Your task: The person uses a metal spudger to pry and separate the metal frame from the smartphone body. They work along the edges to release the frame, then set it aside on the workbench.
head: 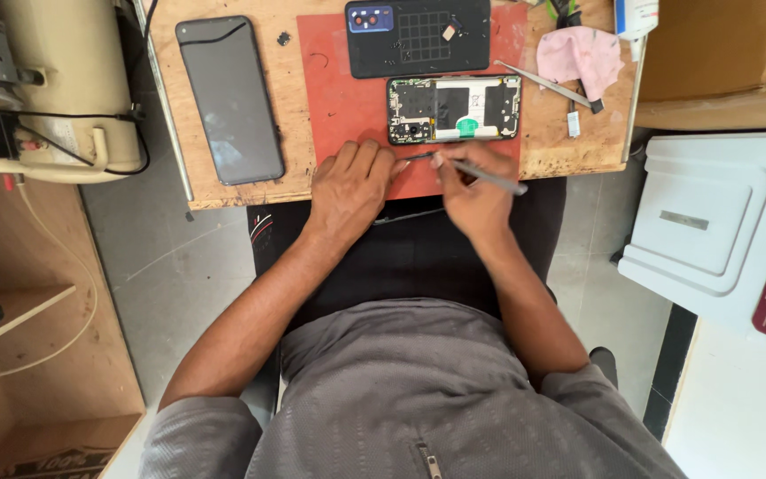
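The right hand (476,191) grips a slim metal tool (480,171), fingers closed around its shaft, tip pointing left. The left hand (352,182) rests on the red mat (339,98), fingers curled, touching the tool tip. The opened phone (454,108) lies on the mat just beyond both hands.

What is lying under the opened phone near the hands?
The opened phone lies on a red mat, which rests on the wooden table. The mat's surface directly beneath the phone is covered, so anything between them cannot be seen.
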